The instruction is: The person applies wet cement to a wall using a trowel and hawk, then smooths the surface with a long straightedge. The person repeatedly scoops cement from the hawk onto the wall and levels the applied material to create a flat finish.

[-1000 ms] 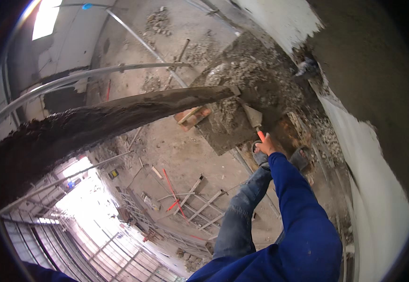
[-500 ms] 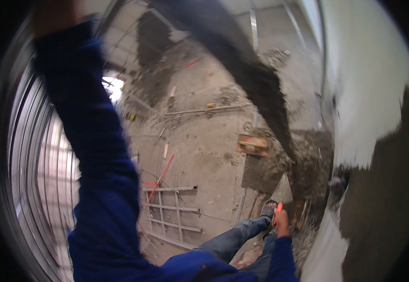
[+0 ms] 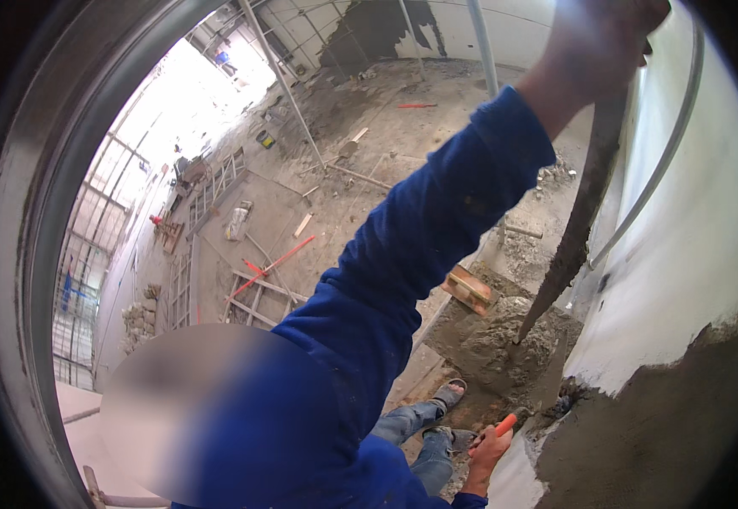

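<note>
Raised at the top right, my left hand (image 3: 602, 42) has its fingers curled around the upper part of a long, dark straightedge (image 3: 585, 216) caked with mortar. The straightedge slants down beside the wall, its narrow-looking lower end over a mortar heap (image 3: 504, 343). Low in the view, my right hand (image 3: 489, 448) grips the orange handle of a trowel (image 3: 549, 377). The trowel's grey blade points up and away, between the mortar heap and the wall (image 3: 682, 280). Grey wet mortar (image 3: 657, 424) coats the wall's lower part; the rest of its surface is whitish.
A wooden float (image 3: 470, 290) lies by the mortar heap, past my feet (image 3: 449, 393). Red strips (image 3: 271, 267) and metal frames lie on the floor to the left. A thin pole (image 3: 284, 81) and a thicker one (image 3: 483, 47) stand farther off. A curved-looking pipe (image 3: 661, 165) runs near the wall.
My left arm has swung from the left side across to the right. The straightedge has tilted over toward the wall with it. My right hand and the trowel appear slightly lower in view.
</note>
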Action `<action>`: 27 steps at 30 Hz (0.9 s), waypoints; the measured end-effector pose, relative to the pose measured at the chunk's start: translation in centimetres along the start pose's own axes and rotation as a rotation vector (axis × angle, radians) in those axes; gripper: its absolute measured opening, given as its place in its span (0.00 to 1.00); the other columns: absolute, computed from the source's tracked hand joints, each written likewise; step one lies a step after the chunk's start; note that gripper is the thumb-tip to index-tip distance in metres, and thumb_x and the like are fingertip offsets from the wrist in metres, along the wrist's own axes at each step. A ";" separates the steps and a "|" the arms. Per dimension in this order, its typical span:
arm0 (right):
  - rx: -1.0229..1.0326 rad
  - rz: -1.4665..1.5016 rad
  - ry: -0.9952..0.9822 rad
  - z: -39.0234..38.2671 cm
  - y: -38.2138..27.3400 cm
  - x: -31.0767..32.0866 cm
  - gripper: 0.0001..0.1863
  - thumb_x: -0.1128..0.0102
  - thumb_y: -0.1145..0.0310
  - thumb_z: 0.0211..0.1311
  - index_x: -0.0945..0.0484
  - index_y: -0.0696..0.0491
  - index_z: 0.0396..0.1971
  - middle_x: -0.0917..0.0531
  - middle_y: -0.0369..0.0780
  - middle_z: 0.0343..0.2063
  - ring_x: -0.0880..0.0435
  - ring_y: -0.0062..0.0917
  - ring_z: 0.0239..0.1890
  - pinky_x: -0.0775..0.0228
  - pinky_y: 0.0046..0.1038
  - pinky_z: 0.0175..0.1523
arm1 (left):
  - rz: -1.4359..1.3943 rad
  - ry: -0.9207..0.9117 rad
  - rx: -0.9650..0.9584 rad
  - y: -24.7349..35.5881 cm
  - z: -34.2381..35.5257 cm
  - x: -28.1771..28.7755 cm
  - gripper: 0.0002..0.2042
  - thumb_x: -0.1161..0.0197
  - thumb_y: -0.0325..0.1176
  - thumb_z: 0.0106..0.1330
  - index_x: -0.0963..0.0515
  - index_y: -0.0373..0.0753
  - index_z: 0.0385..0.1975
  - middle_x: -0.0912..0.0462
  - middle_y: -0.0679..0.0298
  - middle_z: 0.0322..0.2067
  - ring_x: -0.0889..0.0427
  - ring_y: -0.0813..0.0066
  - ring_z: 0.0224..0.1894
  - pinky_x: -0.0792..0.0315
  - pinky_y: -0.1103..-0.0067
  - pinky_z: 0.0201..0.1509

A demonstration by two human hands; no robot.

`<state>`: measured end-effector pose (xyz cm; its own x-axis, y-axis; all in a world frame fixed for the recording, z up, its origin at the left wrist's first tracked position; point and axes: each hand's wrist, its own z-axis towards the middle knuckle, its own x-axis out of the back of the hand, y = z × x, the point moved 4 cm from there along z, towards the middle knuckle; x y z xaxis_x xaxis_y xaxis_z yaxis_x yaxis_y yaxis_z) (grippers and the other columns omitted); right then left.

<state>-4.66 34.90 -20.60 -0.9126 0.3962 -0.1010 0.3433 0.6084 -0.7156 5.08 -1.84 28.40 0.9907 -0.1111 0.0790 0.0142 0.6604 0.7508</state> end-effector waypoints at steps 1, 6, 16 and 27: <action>0.034 0.034 0.062 -0.3 -1.1 -0.5 0.27 0.55 0.74 0.54 0.47 0.61 0.56 0.36 0.34 0.14 0.37 0.18 0.08 0.42 0.22 0.09 | -0.029 -0.050 -0.085 -1.2 0.6 -0.3 0.15 0.46 0.43 0.67 0.27 0.35 0.29 0.32 0.70 0.15 0.33 0.84 0.17 0.38 0.84 0.19; 0.227 0.123 -0.039 -2.1 -5.5 -2.5 0.17 0.54 0.65 0.62 0.41 0.57 0.46 0.36 0.34 0.14 0.37 0.17 0.08 0.43 0.21 0.08 | -0.068 -0.090 -0.343 -0.6 0.1 0.8 0.13 0.44 0.39 0.66 0.29 0.34 0.26 0.37 0.70 0.11 0.39 0.82 0.14 0.43 0.80 0.17; 0.724 -0.049 -0.080 -4.2 -16.4 -4.7 0.13 0.51 0.64 0.65 0.38 0.56 0.41 0.30 0.35 0.21 0.31 0.16 0.16 0.38 0.18 0.18 | 0.037 -0.008 -0.360 0.6 -1.0 2.4 0.11 0.44 0.33 0.65 0.29 0.30 0.36 0.30 0.61 0.26 0.32 0.74 0.28 0.35 0.73 0.31; 0.908 -0.898 0.014 -13.1 -28.9 -3.5 0.23 0.42 0.70 0.57 0.37 0.62 0.50 0.20 0.50 0.29 0.19 0.41 0.26 0.27 0.35 0.30 | -0.317 -0.019 -0.073 -3.2 -1.3 3.6 0.12 0.41 0.40 0.64 0.25 0.35 0.36 0.25 0.68 0.24 0.25 0.80 0.24 0.29 0.82 0.27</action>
<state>-8.46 24.94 9.46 -0.7398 0.1022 0.6650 -0.6699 -0.0191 -0.7422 8.74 -3.40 25.43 0.9326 -0.3333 -0.1383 0.3320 0.6424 0.6908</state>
